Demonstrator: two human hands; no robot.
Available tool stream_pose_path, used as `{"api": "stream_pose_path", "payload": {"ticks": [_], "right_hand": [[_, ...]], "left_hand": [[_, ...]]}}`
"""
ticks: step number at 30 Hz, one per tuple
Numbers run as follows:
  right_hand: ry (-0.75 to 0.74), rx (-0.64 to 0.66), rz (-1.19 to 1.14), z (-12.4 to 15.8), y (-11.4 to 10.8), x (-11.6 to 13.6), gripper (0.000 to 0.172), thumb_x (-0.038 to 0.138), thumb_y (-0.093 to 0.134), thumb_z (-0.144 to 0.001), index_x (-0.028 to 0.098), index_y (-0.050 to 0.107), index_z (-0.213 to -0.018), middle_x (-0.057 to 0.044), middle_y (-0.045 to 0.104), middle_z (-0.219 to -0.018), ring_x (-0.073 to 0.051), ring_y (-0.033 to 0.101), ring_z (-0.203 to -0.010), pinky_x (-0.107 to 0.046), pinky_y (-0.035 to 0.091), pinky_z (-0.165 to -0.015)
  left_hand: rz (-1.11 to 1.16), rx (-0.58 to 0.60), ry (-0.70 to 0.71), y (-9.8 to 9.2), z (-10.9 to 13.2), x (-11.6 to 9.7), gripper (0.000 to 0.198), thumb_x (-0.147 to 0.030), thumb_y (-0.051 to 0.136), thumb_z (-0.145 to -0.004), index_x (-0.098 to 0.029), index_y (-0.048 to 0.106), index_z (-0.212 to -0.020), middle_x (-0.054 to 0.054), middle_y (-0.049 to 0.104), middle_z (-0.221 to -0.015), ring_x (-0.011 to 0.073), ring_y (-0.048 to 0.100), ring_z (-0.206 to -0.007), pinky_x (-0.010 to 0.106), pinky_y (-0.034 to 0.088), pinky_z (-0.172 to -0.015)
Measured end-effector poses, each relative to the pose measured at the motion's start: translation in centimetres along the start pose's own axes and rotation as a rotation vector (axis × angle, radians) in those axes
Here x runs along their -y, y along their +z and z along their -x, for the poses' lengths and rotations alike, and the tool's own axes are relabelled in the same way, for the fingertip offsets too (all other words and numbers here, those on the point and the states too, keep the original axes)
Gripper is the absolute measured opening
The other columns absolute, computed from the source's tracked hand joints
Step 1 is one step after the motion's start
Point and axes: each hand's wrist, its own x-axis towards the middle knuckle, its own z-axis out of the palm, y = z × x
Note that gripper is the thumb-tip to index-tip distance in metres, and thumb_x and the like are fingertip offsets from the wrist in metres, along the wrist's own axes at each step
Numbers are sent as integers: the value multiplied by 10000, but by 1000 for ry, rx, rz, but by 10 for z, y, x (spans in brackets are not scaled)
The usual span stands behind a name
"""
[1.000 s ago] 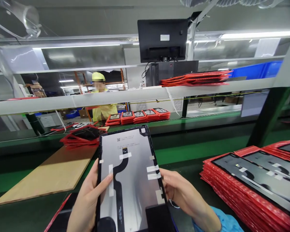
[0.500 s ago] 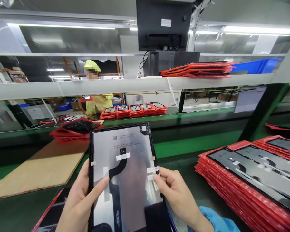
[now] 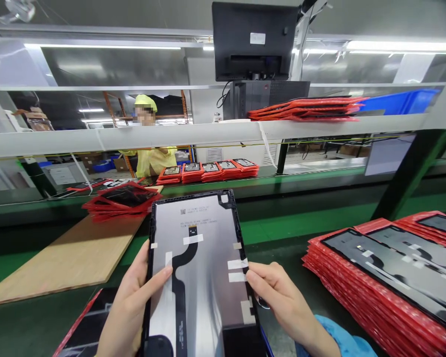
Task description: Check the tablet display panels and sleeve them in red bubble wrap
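Note:
I hold a display panel (image 3: pixel 204 258) upright in front of me, its silvery back facing me. A black flex cable runs down its middle, fixed with white tape strips. My left hand (image 3: pixel 134 307) grips the panel's left edge, thumb lying on the back. My right hand (image 3: pixel 278 302) holds the right edge, fingertips near two tape strips. A blue sleeve covers my right wrist.
A tall stack of panels in red bags (image 3: pixel 386 282) lies at right. A wooden board (image 3: pixel 67 258) lies at left, with red bags (image 3: pixel 119 201) behind it. Beyond the green belt (image 3: pixel 305 218), a person in yellow (image 3: pixel 150 148) stands by red trays (image 3: pixel 211 171). A monitor (image 3: pixel 254 39) hangs overhead.
The panel has shifted slightly to the right and tilted. My right fingertips slid from the tape strips to the panel's edge. Both hands keep their hold.

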Motion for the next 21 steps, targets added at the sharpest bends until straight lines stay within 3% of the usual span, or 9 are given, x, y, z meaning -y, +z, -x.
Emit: {"api": "stream_pose_path", "payload": {"ticks": [5, 9, 14, 18, 20, 21], "right_hand": [[-1, -53, -3, -2, 4, -3, 554, 583, 373, -888, 202, 400, -487, 37, 277, -536, -125, 268, -535, -269, 281, -521], [-8, -70, 43, -6, 8, -4, 511, 530, 368, -905, 210, 236, -529, 50, 193, -552, -102, 204, -510, -273, 194, -484], [-12, -201, 127, -9, 13, -8, 491, 493, 399, -888, 217, 207, -531, 58, 156, -530, -88, 147, -479, -270, 136, -437], [17, -269, 117, -13, 14, -17, 548, 524, 490, -843, 219, 176, -514, 63, 125, -528, -86, 111, -489, -276, 113, -445], [37, -259, 97, -16, 13, -21, 565, 534, 541, -819, 214, 235, -469, 65, 157, -498, -79, 137, -470, -268, 129, -440], [43, -231, 77, -17, 12, -22, 524, 532, 565, -811, 202, 345, -467, 59, 240, -478, -80, 209, -451, -253, 174, -430]], "left_hand": [[-3, -15, 59, -1, 0, 4, 786, -332, 764, -658, -323, 418, -1364, -8, 595, -1299, 262, 523, -1208, 225, 531, -848], [-39, -8, 74, 2, 6, 7, 807, -360, 757, -668, -308, 385, -1382, 0, 577, -1321, 277, 545, -1181, 238, 540, -829], [-101, -72, 127, 12, 14, 6, 732, -397, 734, -688, -302, 424, -1344, -4, 608, -1282, 272, 556, -1166, 247, 515, -873], [-120, -39, 126, 15, 15, 7, 785, -396, 747, -677, -298, 384, -1367, 12, 620, -1262, 255, 578, -1141, 249, 499, -899], [-138, -40, 132, 15, 15, 8, 795, -404, 741, -681, -299, 362, -1372, 15, 666, -1183, 243, 615, -1082, 241, 520, -847], [-156, -57, 148, 15, 16, 8, 756, -410, 733, -687, -293, 387, -1350, 17, 698, -1110, 242, 642, -1028, 244, 535, -802]]}}
